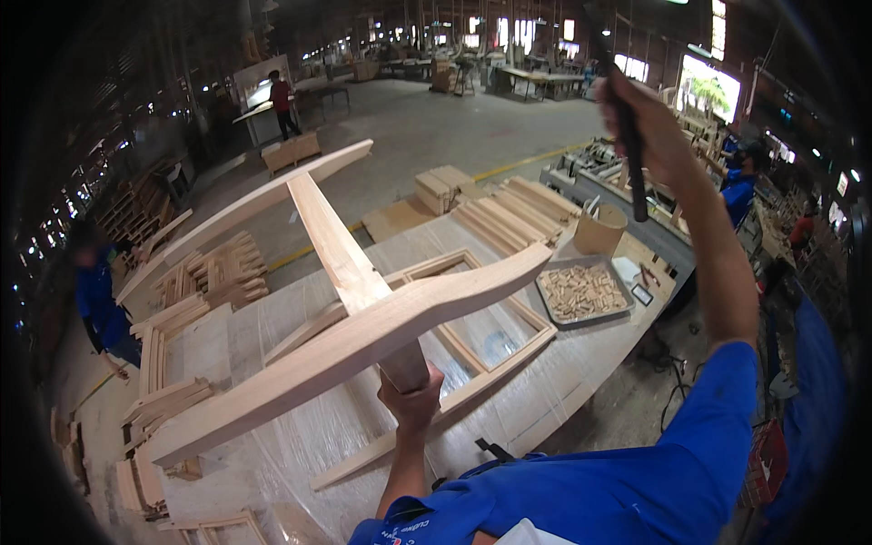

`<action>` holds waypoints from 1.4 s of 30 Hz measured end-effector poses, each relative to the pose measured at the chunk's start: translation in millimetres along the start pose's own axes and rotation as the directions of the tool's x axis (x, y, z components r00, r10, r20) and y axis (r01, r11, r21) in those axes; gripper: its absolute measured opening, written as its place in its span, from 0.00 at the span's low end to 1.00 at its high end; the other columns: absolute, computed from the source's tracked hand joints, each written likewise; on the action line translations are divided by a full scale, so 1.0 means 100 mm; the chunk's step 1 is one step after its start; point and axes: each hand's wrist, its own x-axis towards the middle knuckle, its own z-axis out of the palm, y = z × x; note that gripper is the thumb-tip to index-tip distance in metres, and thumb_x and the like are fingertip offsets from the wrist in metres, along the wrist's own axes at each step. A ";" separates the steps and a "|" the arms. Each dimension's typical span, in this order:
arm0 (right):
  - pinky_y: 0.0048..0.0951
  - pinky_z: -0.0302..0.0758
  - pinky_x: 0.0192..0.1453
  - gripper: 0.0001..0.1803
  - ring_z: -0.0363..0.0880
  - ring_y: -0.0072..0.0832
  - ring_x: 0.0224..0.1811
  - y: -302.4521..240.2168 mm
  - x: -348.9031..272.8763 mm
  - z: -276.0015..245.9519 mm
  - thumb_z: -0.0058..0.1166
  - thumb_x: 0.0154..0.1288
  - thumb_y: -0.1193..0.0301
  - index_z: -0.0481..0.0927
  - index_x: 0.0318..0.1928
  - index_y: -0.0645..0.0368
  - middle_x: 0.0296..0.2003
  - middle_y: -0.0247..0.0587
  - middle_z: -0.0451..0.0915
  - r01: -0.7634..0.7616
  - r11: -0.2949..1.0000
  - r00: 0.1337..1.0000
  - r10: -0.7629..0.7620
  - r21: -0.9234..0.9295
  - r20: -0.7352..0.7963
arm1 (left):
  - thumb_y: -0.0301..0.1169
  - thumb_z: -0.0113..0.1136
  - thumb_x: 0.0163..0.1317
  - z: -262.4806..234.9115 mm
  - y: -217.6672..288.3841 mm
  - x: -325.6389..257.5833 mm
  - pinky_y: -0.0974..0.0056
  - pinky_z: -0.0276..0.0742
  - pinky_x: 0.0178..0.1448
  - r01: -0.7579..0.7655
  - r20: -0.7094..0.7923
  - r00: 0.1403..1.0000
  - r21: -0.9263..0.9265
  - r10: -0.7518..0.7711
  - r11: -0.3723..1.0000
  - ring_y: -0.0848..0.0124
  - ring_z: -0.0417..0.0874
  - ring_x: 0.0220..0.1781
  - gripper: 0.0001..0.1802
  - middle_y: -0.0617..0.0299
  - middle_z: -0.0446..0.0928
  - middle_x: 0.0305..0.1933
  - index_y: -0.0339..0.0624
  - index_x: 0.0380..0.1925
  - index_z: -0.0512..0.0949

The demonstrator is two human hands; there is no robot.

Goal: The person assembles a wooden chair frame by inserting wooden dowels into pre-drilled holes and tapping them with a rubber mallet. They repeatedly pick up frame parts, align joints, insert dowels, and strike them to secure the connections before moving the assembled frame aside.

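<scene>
A pale wooden frame of two long curved pieces joined by a crosspiece [338, 238] is tilted above the table. Its near curved piece [363, 334] spans the middle of the view; the far one [245, 207] lies beyond. My left hand [413, 398] is closed round a wooden part jutting out below the near curved piece. Raised high at the upper right, my right hand [649, 127] grips a long dark tool handle [630, 154]. The tool's upper end is lost in the dark top of the view, so its kind is hidden.
Under the frame is a plastic-covered table [563, 386] with a rectangular wooden frame [509, 359]. A metal tray of wooden dowels [583, 291], a brown container [599, 229] and stacked slats [518, 213] stand beyond. One person [104, 300] is at the left, another [740, 186] at the right.
</scene>
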 end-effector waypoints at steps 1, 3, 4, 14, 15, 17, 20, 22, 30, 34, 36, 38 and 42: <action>0.19 0.62 0.18 0.23 0.67 0.11 0.22 -0.03 0.11 0.16 0.50 0.82 0.45 0.80 0.45 0.52 0.25 0.21 0.71 -0.014 1.000 0.994 0.014 -0.002 0.108 | 0.30 0.78 0.47 -0.01 -0.03 -0.02 0.61 0.86 0.36 0.026 0.019 0.999 -0.012 -0.026 1.000 0.66 0.91 0.29 0.22 0.55 0.86 0.27 0.38 0.42 0.82; 0.19 0.61 0.17 0.25 0.65 0.11 0.19 -0.04 0.25 0.60 0.49 0.82 0.43 0.79 0.45 0.52 0.23 0.20 0.69 -0.136 0.983 0.975 0.155 -0.124 0.160 | 0.28 0.77 0.48 -0.02 -0.04 -0.02 0.63 0.85 0.36 -0.022 0.042 0.999 -0.034 0.024 0.999 0.71 0.89 0.29 0.20 0.59 0.85 0.26 0.37 0.41 0.81; 0.18 0.60 0.17 0.24 0.63 0.10 0.17 -0.01 0.26 0.85 0.52 0.80 0.43 0.78 0.43 0.52 0.22 0.18 0.68 -0.157 0.976 0.967 0.183 -0.152 0.176 | 0.27 0.77 0.48 -0.03 -0.03 -0.02 0.65 0.84 0.36 -0.043 0.049 0.998 -0.040 0.045 0.998 0.73 0.88 0.29 0.19 0.60 0.84 0.26 0.37 0.41 0.81; 0.22 0.68 0.22 0.24 0.67 0.14 0.21 0.17 0.78 2.10 0.51 0.83 0.49 0.83 0.44 0.59 0.24 0.25 0.71 0.144 0.948 0.928 -0.030 -0.283 0.370 | 0.31 0.81 0.45 -0.12 -0.01 -0.02 0.58 0.90 0.43 -0.063 0.138 0.988 -0.031 0.067 0.998 0.54 0.94 0.38 0.33 0.47 0.88 0.35 0.33 0.52 0.80; 0.22 0.67 0.22 0.24 0.67 0.14 0.21 0.23 0.77 2.20 0.51 0.83 0.49 0.83 0.44 0.60 0.24 0.25 0.71 0.095 0.953 0.921 0.025 -0.287 0.388 | 0.32 0.81 0.45 -0.14 -0.02 -0.01 0.57 0.90 0.43 -0.091 0.133 0.987 -0.029 0.094 0.995 0.54 0.94 0.38 0.32 0.48 0.88 0.35 0.33 0.51 0.80; 0.23 0.66 0.21 0.24 0.67 0.14 0.20 0.28 0.75 2.37 0.51 0.83 0.50 0.83 0.45 0.60 0.24 0.25 0.71 0.009 0.955 0.901 0.121 -0.296 0.417 | 0.32 0.81 0.44 -0.16 -0.06 0.01 0.57 0.90 0.43 -0.160 0.124 0.979 -0.029 0.162 0.987 0.54 0.94 0.37 0.31 0.48 0.88 0.35 0.34 0.50 0.81; 0.21 0.62 0.20 0.19 0.65 0.12 0.19 0.06 0.84 2.52 0.51 0.84 0.54 0.83 0.46 0.57 0.22 0.22 0.69 0.064 0.976 0.928 0.019 -0.209 0.372 | 0.34 0.84 0.44 -0.19 -0.05 0.01 0.54 0.89 0.46 -0.133 0.153 0.979 -0.045 0.138 0.990 0.52 0.93 0.42 0.31 0.48 0.88 0.40 0.36 0.49 0.82; 0.23 0.63 0.19 0.18 0.66 0.15 0.18 -0.25 1.02 2.58 0.51 0.83 0.55 0.81 0.45 0.56 0.22 0.24 0.70 0.171 0.981 0.947 -0.138 -0.091 0.291 | 0.35 0.85 0.45 -0.19 -0.06 -0.03 0.54 0.88 0.46 -0.069 0.211 0.974 -0.090 0.087 0.993 0.54 0.92 0.43 0.32 0.48 0.87 0.42 0.37 0.50 0.82; 0.32 0.68 0.22 0.21 0.70 0.24 0.20 0.01 1.72 3.37 0.46 0.84 0.53 0.78 0.41 0.57 0.23 0.33 0.74 0.437 0.863 0.891 -0.455 -0.255 -0.013 | 0.33 0.84 0.51 -0.15 -0.18 -0.12 0.60 0.87 0.44 0.040 0.384 0.921 -0.250 0.061 0.968 0.66 0.91 0.40 0.24 0.56 0.87 0.38 0.37 0.46 0.85; 0.38 0.69 0.25 0.25 0.73 0.29 0.22 1.29 1.40 3.84 0.43 0.84 0.51 0.78 0.41 0.61 0.24 0.39 0.76 0.227 0.654 0.937 0.055 -0.721 0.345 | 0.37 0.86 0.47 -0.16 0.03 0.06 0.58 0.88 0.44 -0.023 0.226 0.973 -0.110 0.048 0.994 0.60 0.92 0.39 0.28 0.53 0.87 0.35 0.37 0.46 0.85; 0.31 0.63 0.17 0.23 0.68 0.22 0.18 1.11 1.48 3.74 0.46 0.84 0.51 0.79 0.42 0.58 0.24 0.34 0.73 0.149 0.686 0.836 0.297 -0.712 0.461 | 0.39 0.87 0.43 -0.16 -0.02 0.07 0.55 0.89 0.45 0.063 0.253 0.964 0.059 -0.076 0.996 0.52 0.93 0.40 0.33 0.49 0.88 0.36 0.35 0.47 0.84; 0.32 0.65 0.17 0.25 0.71 0.25 0.19 0.64 1.67 3.54 0.47 0.83 0.48 0.81 0.42 0.58 0.25 0.35 0.74 0.134 0.796 0.781 0.283 -0.591 0.557 | 0.39 0.86 0.44 -0.18 -0.04 0.16 0.54 0.90 0.45 0.085 0.247 0.966 -0.026 -0.076 0.996 0.51 0.93 0.41 0.32 0.48 0.89 0.39 0.34 0.47 0.84; 0.28 0.61 0.16 0.16 0.64 0.19 0.15 -0.18 1.92 3.37 0.48 0.80 0.58 0.79 0.36 0.53 0.21 0.28 0.71 0.251 0.875 0.938 -0.114 -0.414 0.326 | 0.37 0.85 0.50 -0.30 0.06 0.15 0.58 0.89 0.47 0.134 0.411 0.910 -0.155 -0.059 0.979 0.58 0.93 0.43 0.27 0.50 0.88 0.41 0.37 0.48 0.84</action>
